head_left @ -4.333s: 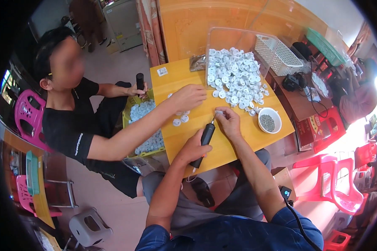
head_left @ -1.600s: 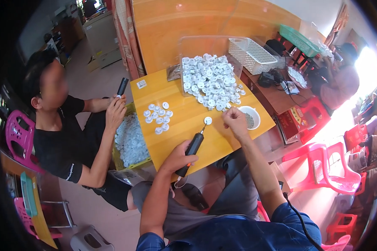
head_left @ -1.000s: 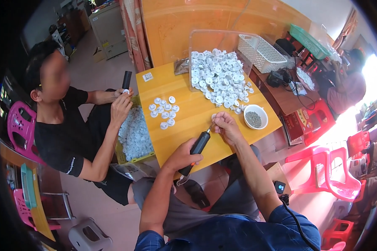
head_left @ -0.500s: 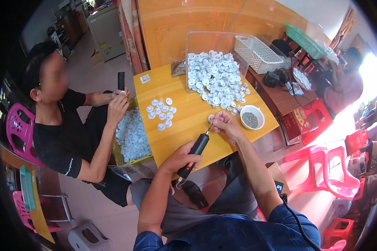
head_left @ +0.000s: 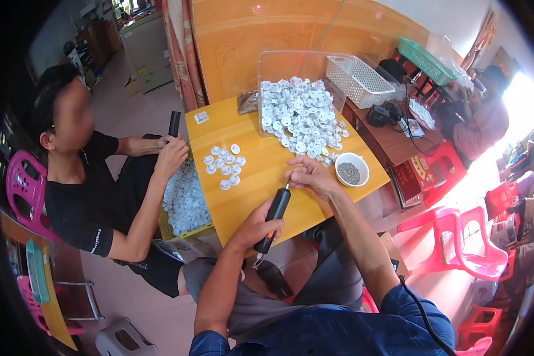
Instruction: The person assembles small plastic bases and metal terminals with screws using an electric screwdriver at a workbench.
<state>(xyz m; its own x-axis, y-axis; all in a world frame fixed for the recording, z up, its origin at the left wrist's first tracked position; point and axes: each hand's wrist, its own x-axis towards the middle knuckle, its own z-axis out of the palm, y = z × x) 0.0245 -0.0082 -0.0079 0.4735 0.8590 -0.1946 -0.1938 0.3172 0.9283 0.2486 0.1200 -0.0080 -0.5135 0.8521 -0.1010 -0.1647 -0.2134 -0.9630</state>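
Observation:
My left hand (head_left: 260,225) is wrapped round a black electric screwdriver (head_left: 274,215), which slants up and away over the table's near edge. At the screwdriver's bit, my right hand (head_left: 312,178) has its fingers curled together. Whatever those fingers hold is hidden. Beyond my hands, a large heap of small white round plastic parts (head_left: 302,113) spills from a clear plastic bin (head_left: 261,65) lying on its side. A smaller group of the same parts (head_left: 225,163) lies on the left of the table. Beside my right hand stands a white bowl (head_left: 365,173) of small metal screws (head_left: 347,173).
The yellow table (head_left: 255,196) ends just in front of my lap. On its left, a co-worker (head_left: 95,184) holds a black tool (head_left: 174,123) above a yellow crate (head_left: 187,232) full of white parts. A white basket (head_left: 362,83) and pink chair (head_left: 457,243) are at right.
My right hand has turned over the bit, with its fingers curling in. A white round part that showed at its fingertips is out of sight. The screwdriver stays in my left hand.

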